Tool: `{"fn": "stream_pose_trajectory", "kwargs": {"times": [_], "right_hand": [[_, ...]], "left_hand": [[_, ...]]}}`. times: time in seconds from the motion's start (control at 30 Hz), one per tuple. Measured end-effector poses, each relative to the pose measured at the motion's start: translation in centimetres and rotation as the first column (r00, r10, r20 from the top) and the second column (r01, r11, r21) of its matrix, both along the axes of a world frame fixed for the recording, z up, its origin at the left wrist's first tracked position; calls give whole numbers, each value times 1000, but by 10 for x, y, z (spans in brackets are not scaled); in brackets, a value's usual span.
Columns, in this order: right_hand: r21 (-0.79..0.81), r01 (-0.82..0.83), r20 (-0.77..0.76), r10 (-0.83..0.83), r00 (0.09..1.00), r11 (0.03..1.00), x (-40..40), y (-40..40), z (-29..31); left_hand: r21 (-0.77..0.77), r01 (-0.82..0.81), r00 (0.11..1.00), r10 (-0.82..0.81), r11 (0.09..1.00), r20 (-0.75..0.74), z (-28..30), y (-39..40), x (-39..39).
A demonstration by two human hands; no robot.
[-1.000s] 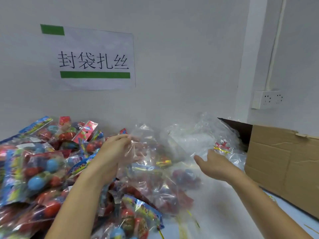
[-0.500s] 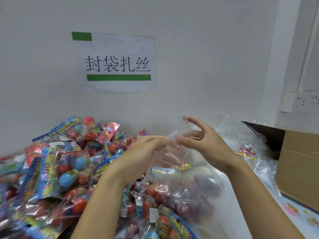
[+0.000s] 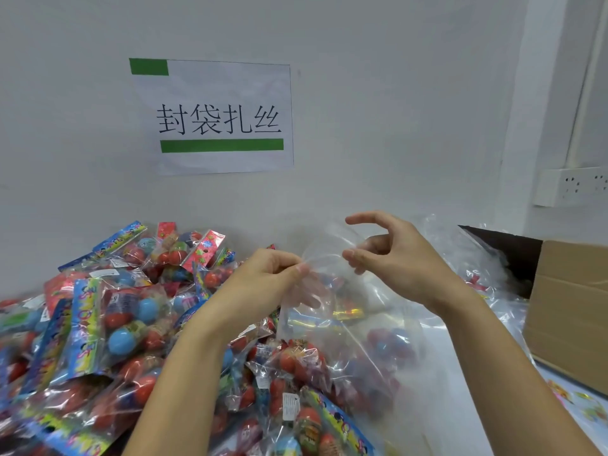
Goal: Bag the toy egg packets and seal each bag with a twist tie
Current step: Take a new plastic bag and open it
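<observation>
Evidently mouth-opening step: left hand point(image 3: 263, 278) and right hand point(image 3: 391, 261) both pinch clear bag point(image 3: 329, 311) rim; next, load egg packets point(image 3: 125, 324).

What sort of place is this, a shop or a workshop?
Most likely a small packing station. A printed sign is taped to the wall, a heap of toy egg packets covers the table, and an open cardboard box stands to the right.

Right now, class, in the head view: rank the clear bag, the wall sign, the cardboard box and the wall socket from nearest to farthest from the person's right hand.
1. Clear bag: pinched by the right hand.
2. Cardboard box: lower right, on the table.
3. Wall sign and wall socket: sign upper left, socket upper right; too close to call.
</observation>
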State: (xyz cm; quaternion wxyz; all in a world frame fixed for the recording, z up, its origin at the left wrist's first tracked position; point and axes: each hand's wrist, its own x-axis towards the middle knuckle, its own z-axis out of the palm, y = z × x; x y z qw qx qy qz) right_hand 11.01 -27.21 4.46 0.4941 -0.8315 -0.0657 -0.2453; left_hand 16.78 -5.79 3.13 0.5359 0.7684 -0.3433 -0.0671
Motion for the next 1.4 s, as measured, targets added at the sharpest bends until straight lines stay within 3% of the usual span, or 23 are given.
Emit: {"fn": "stream_pose_trajectory", "kwargs": {"times": [0.1,0.27,0.5,0.93,1.17,1.3,1.4], "right_hand": [[8,14,18,-15,1000,1000,0,-1,1],[18,8,27,-8,1000,1000,-2,-3,2],[-15,3,22,-3,1000,1000,-5,-2,6],[10,102,103,-103,989,995,0,-2,3],[28,99,105,-102,989,995,1,-1,4],[1,54,42,-54,998,999,-4,-9,3],[-78,-63,-134,53,990,995,-12,-24,3]], "left_hand": [[-40,43,997,-46,998,-68,-2,4,2],[-37,27,999,-28,999,-18,0,5,0],[-153,3,997,-15,988,-76,1,3,-1],[-131,-127,991,131,983,27,-1,-3,2],[-222,-177,981,191,959,39,-3,-7,4],[-375,-262,953,300,889,45,-1,-5,8],[-548,-416,883,467,726,-52,1,7,20]]}}
